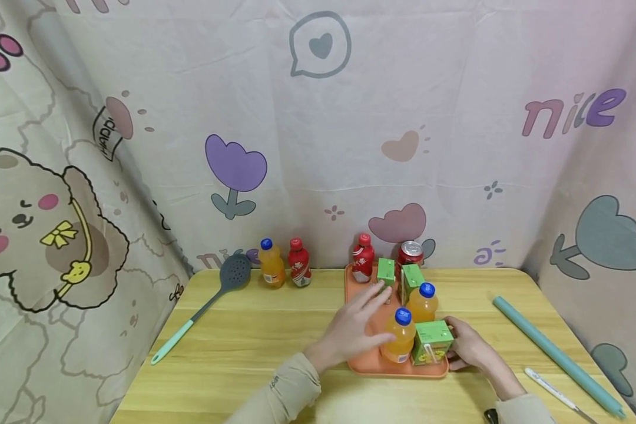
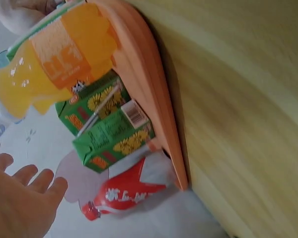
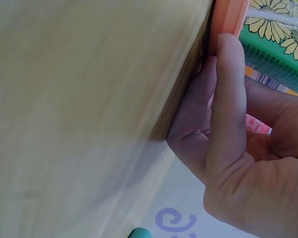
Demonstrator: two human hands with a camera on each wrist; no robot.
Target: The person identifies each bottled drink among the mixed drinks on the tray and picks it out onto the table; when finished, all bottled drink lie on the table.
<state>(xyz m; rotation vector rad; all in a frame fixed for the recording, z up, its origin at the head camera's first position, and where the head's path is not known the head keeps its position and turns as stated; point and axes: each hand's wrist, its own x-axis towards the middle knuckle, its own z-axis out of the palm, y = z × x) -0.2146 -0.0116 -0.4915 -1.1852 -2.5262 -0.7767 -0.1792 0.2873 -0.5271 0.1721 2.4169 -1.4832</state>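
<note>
An orange tray (image 1: pixel 363 366) carries two orange juice bottles (image 1: pixel 397 341), three green drink cartons (image 1: pixel 433 341) and a red bottle (image 1: pixel 363 259). A red can (image 1: pixel 410 252) stands at its far right corner. My left hand (image 1: pixel 347 330) hovers over the tray's left side, fingers spread, beside the nearer orange bottle; nothing is in its grasp in the left wrist view. My right hand (image 1: pixel 471 347) grips the tray's right rim next to the front carton. In the right wrist view its fingers (image 3: pixel 228 89) meet the rim from outside, with the thumb partly hidden.
Left of the tray stand an orange juice bottle (image 1: pixel 272 265) and a red bottle (image 1: pixel 299 265). A slotted turner (image 1: pixel 235 272) with a mint handle lies at the far left. On the right lie a long teal rod (image 1: pixel 556 356) and a white-handled utensil (image 1: pixel 551 388).
</note>
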